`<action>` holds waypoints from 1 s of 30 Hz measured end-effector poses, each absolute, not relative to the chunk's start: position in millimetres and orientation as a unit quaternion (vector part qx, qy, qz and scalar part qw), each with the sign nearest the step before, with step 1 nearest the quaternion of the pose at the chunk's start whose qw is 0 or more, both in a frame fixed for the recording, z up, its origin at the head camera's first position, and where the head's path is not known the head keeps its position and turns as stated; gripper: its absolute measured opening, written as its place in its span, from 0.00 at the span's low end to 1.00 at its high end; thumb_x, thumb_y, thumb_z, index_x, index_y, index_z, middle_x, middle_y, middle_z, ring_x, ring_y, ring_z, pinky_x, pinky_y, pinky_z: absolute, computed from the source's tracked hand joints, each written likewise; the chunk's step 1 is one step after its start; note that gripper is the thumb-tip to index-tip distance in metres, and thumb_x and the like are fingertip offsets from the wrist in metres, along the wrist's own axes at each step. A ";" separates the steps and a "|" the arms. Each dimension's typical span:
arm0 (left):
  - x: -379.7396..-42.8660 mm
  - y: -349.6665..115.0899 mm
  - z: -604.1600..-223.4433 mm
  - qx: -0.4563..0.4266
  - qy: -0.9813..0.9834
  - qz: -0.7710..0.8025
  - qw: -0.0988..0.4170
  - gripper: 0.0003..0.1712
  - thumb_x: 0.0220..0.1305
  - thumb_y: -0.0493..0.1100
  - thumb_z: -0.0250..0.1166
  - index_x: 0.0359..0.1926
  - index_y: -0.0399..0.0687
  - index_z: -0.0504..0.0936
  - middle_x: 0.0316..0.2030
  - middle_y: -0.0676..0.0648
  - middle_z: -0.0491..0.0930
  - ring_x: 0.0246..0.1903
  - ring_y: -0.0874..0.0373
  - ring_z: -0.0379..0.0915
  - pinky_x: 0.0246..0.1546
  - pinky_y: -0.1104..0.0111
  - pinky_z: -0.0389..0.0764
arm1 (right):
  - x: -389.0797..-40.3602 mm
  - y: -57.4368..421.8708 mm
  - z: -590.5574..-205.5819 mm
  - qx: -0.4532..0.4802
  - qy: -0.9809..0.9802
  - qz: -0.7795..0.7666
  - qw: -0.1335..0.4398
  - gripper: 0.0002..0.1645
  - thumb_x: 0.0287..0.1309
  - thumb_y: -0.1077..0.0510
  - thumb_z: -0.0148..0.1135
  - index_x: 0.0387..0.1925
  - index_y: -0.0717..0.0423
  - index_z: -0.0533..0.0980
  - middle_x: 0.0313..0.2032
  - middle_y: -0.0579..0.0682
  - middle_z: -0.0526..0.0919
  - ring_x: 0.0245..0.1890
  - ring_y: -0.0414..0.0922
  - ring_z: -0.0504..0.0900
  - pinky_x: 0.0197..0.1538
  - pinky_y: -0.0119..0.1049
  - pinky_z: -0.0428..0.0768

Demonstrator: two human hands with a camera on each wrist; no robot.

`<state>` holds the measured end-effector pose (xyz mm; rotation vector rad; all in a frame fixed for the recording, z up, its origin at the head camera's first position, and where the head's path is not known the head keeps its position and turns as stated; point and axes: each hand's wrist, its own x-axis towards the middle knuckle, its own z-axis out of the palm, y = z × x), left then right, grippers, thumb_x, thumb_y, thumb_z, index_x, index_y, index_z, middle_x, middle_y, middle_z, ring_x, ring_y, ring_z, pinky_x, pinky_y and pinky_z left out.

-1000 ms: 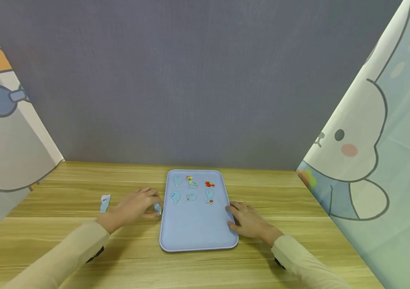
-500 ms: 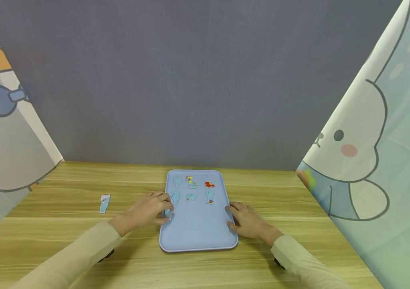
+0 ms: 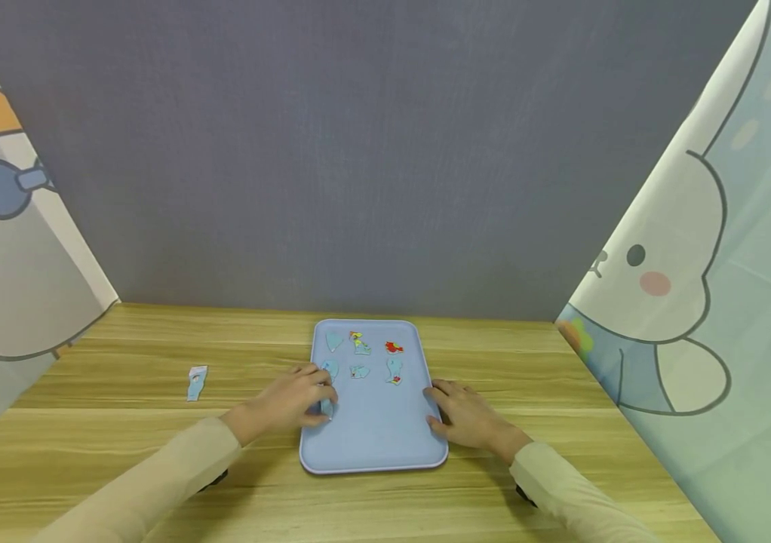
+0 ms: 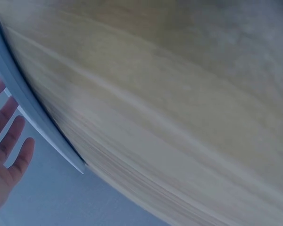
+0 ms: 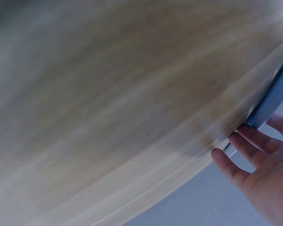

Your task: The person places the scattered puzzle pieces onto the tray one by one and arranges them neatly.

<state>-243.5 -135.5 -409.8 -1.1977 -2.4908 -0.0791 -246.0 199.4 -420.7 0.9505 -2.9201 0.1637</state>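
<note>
Over the left side of the pale blue tray (image 3: 375, 445), my left hand (image 3: 293, 400) pinches a light blue cut-out piece (image 3: 327, 409), partly hidden by the fingers. That piece is low, close to the tray floor; whether it touches cannot be told. My right hand (image 3: 468, 415) rests at the tray's right rim, fingertips touching it, fingers relaxed. Two rows of flat picture pieces lie at the tray's far end, among them a red one (image 3: 394, 347), a yellow-and-blue one (image 3: 360, 344) and a plain blue one (image 3: 334, 342). In the left wrist view the left fingers (image 4: 20, 162) show beside the tray rim.
Another blue-and-white piece (image 3: 197, 383) lies on the wooden table (image 3: 121, 422), left of the tray. A grey panel (image 3: 358, 151) stands behind the table. Cartoon-printed cloths (image 3: 759, 302) flank both sides.
My left hand has moved right, from beside the tray to over its left part, carrying the light blue piece. The right hand has stayed at the rim.
</note>
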 end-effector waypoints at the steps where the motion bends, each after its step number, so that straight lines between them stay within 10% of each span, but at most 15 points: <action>1: -243.6 -135.1 -410.2 -0.425 -0.886 -0.028 0.185 0.13 0.47 0.53 0.69 0.35 0.57 0.81 0.36 0.54 0.75 0.38 0.58 0.68 0.41 0.60 0.77 | -246.0 199.3 -420.6 0.309 -0.949 0.053 0.034 0.30 0.59 0.45 0.52 0.59 0.56 0.67 0.60 0.57 0.68 0.61 0.55 0.67 0.56 0.59 0.69; 30: -242.8 -137.8 -404.9 -0.397 -0.908 -0.073 0.111 0.15 0.51 0.52 0.68 0.40 0.54 0.81 0.40 0.54 0.76 0.42 0.56 0.71 0.47 0.53 0.74 | -247.2 199.8 -420.6 0.316 -0.947 0.055 0.036 0.30 0.59 0.46 0.53 0.58 0.57 0.68 0.59 0.58 0.68 0.60 0.55 0.67 0.56 0.58 0.69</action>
